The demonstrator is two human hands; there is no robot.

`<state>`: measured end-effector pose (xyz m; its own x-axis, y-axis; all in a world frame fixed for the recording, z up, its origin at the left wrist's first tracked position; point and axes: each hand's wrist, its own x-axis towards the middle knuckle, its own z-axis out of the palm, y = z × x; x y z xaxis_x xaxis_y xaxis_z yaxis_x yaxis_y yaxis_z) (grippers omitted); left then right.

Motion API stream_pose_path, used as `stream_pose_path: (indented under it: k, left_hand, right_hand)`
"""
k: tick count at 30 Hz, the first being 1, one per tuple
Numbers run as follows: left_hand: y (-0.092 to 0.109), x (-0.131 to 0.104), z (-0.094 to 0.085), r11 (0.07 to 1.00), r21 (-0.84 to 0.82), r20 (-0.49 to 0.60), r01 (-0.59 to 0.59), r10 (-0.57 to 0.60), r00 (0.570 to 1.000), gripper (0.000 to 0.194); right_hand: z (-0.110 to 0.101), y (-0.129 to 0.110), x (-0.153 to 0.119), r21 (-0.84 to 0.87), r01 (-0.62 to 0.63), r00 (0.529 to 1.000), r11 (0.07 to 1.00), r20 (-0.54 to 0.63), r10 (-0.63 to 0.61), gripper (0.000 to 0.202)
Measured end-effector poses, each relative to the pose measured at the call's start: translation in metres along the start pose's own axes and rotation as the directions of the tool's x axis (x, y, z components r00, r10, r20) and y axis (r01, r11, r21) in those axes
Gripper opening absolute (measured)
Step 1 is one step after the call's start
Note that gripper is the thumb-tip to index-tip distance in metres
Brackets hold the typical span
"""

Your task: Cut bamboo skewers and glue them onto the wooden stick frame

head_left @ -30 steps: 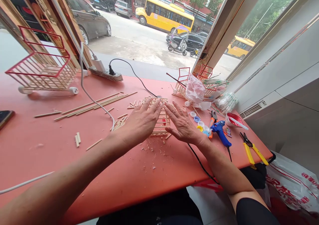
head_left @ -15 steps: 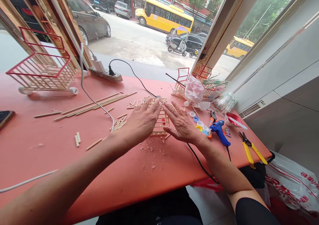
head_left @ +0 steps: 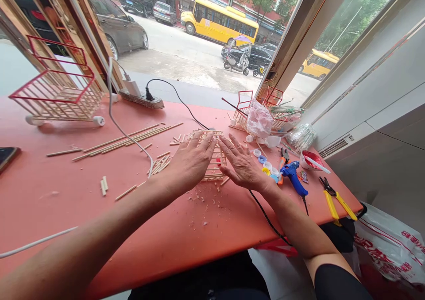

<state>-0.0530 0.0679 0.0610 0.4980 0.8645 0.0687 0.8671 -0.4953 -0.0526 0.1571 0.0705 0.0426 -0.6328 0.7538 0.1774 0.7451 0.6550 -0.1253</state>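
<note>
Both hands lie over a small frame of thin wooden sticks (head_left: 214, 171) near the middle of the table. My left hand (head_left: 192, 160) rests across its left side, fingers stretched out and pointing away from me. On the other side my right hand (head_left: 241, 163) has its fingers extended along the right edge, thumb apart. Between the hands the parallel sticks show, with a small red spot among them. Much of the frame is hidden under the palms. Cut stick pieces (head_left: 162, 162) lie just left of my left hand.
A finished-looking stick cart (head_left: 63, 96) with red trim stands at the left. Long sticks (head_left: 133, 140) lie across the table (head_left: 149, 238). Right of my hands are bottle caps (head_left: 262, 159), a blue glue gun (head_left: 294, 176), yellow-handled pliers (head_left: 335, 200) and a red-lined cup (head_left: 312, 159). Cables cross the surface.
My right hand has shifted very slightly, its thumb a little higher. My left hand stays in almost the same place, and the stick frame looks unmoved.
</note>
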Motion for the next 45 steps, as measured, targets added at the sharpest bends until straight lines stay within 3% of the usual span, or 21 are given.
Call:
stream_pose_path:
  k: [16, 26, 34, 45]
  left_hand:
    - [0.0, 0.001, 0.001, 1.0, 0.006, -0.017, -0.004, 0.005, 1.0, 0.073]
    - [0.001, 0.0, -0.001, 1.0, -0.008, -0.021, 0.007, -0.008, 1.0, 0.073]
    - [0.001, 0.0, -0.002, 1.0, -0.025, -0.032, -0.005, 0.005, 0.999, 0.072]
    - [0.001, -0.001, -0.001, 1.0, 0.005, -0.028, -0.004, 0.004, 1.0, 0.07]
  right_hand:
    - [-0.011, -0.005, -0.007, -0.147, 0.047, 0.999, 0.988, 0.033, -0.042, 0.082]
    - [-0.006, 0.001, 0.001, -0.012, -0.006, 1.0, 1.0, 0.002, 0.006, 0.084]
    - [-0.007, 0.004, 0.008, -0.032, -0.02, 0.999, 0.999, 0.028, 0.021, 0.079]
    - [-0.032, -0.006, -0.013, -0.174, 0.081, 0.995, 0.981, 0.076, -0.069, 0.072]
